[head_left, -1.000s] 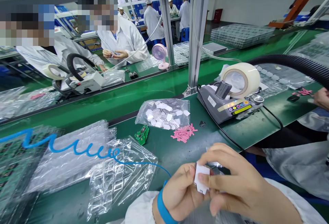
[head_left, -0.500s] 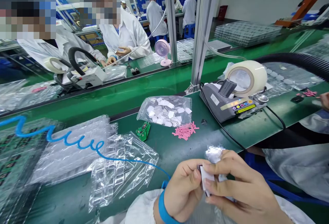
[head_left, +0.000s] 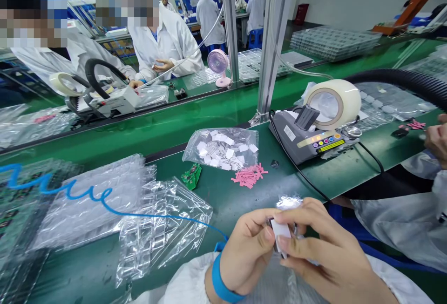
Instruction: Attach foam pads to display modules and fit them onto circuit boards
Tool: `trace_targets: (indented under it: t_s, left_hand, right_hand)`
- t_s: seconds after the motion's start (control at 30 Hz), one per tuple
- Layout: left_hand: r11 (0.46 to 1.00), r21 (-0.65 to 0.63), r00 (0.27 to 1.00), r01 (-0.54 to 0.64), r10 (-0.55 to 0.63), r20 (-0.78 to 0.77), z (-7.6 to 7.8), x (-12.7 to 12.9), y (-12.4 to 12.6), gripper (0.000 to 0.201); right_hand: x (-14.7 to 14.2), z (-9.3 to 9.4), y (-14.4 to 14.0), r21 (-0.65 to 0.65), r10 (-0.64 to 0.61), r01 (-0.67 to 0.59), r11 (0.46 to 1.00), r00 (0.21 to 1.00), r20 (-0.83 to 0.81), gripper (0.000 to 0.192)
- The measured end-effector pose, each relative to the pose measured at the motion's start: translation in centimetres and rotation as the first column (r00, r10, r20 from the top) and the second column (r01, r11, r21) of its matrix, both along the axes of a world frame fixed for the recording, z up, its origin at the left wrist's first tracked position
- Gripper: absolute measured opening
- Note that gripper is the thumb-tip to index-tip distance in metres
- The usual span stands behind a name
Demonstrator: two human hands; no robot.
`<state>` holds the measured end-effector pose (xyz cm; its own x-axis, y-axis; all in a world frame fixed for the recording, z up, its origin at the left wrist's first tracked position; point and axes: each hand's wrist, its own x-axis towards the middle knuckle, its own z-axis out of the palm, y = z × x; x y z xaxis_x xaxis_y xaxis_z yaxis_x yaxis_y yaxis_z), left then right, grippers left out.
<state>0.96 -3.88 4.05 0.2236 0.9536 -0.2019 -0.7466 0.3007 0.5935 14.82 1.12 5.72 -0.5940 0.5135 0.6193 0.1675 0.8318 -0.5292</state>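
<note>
Close to my body, my left hand (head_left: pixel 246 250) pinches the dark edge of a small flat piece with a white face (head_left: pixel 281 230). My right hand (head_left: pixel 324 248) presses its fingertips on the white face from the other side, so both hands hold it. Crinkled clear plastic (head_left: pixel 289 202) shows just behind my right fingers; what it belongs to is hidden. A blue wrist strap (head_left: pixel 223 280) circles my left wrist, its coiled cord (head_left: pixel 167 215) running off to the left. Ahead lie a pile of pink strips (head_left: pixel 248 175) and a clear bag of white pieces (head_left: pixel 223 149).
A grey tape dispenser (head_left: pixel 307 136) with a large roll stands ahead right. Clear plastic trays (head_left: pixel 157 220) and a small green circuit board (head_left: pixel 191 176) lie left on the green bench. A metal post (head_left: pixel 268 52) rises behind. A co-worker's hand (head_left: pixel 438 138) is at the right edge.
My right fingers have shifted slightly on the white face, baring more of it. The view has drifted a little, and the co-worker's hand at right shows more.
</note>
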Motion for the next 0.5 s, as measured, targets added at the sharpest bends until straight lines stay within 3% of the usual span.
trace_targets:
  t_s: [0.17,0.5]
  left_hand:
    - [0.992,-0.124,0.997,-0.014,0.024,0.079,-0.4,0.4,0.4,0.037]
    - [0.987,-0.157,0.969,-0.019,0.057,0.242,-1.6,0.7,0.0,0.032]
  right_hand:
    - [-0.2,-0.1,0.2,-0.136,-0.008,0.013,0.991,0.999,0.034,0.007]
    - [-0.2,0.1,0.5,-0.107,0.003,0.006,0.994,0.996,0.084,0.015]
